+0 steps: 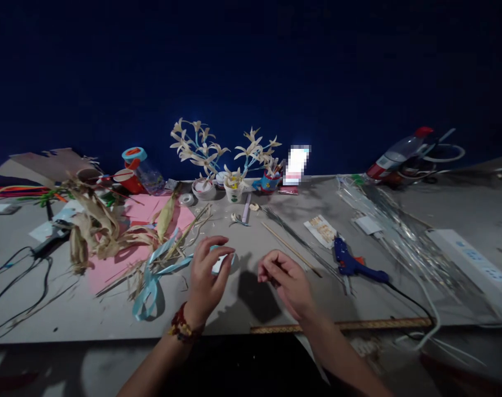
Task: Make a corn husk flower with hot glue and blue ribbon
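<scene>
My left hand point(207, 273) is curled around a small roll of light blue ribbon point(220, 263), and the loose ribbon point(151, 281) trails left in loops across the table. To its right, my right hand point(286, 278) hovers above the grey table point(243, 309) with thumb and fingers pinched together; what they hold is too small to see. A beaded bracelet circles my left wrist. Thin sticks point(290, 249) lie just beyond my right hand.
Dried corn husks point(97, 229) lie on pink paper point(110, 267) at left. Husk flowers in cups point(233, 184) stand at the back. A blue glue gun point(354, 264), clear plastic wrap point(391, 231), a white power strip point(470, 259) and a wooden ruler point(342, 326) are on the right.
</scene>
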Tool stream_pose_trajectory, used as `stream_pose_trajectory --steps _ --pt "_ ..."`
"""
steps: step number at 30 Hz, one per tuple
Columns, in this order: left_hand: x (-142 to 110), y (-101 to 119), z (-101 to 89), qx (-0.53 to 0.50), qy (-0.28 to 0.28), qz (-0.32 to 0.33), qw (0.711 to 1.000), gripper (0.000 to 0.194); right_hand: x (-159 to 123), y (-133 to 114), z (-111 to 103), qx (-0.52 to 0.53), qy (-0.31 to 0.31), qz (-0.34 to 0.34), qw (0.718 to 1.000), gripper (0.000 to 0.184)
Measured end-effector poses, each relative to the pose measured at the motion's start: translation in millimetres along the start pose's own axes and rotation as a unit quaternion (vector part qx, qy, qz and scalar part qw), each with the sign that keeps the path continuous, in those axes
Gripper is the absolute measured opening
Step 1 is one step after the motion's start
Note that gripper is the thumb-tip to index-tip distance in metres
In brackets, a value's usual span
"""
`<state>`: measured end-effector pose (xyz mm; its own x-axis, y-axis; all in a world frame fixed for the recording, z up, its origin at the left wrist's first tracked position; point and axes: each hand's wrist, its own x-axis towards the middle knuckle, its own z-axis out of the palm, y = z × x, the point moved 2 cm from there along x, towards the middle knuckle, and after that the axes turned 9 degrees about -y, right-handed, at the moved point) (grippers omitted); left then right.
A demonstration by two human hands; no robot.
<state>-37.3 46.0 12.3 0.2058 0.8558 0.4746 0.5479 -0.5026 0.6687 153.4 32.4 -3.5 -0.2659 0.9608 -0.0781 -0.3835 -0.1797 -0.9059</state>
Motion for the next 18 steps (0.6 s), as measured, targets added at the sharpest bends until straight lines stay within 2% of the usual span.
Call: stream_pose_trajectory --steps 6,13,15,18 --pt "1 -6 -12.6 -0.005 0.047 -0.019 0.999 0.012 1 4 -3 0.046 -0.011 0.040 0.998 0.026" --pt "-2 7 -2.1 0.006 -0.003 0.014 1.000 0.016 2 1 6 0.066 0.024 0.039 0.997 0.030" --pt "-2 11 0.2 0.001 -0.013 0.019 1.000 0.017 1 3 6 0.081 0.026 0.041 0.996 0.035" --pt "-2 16 2.4 0.004 -0.028 0.033 0.999 0.018 0 5 6 0.086 0.022 0.057 0.994 0.032"
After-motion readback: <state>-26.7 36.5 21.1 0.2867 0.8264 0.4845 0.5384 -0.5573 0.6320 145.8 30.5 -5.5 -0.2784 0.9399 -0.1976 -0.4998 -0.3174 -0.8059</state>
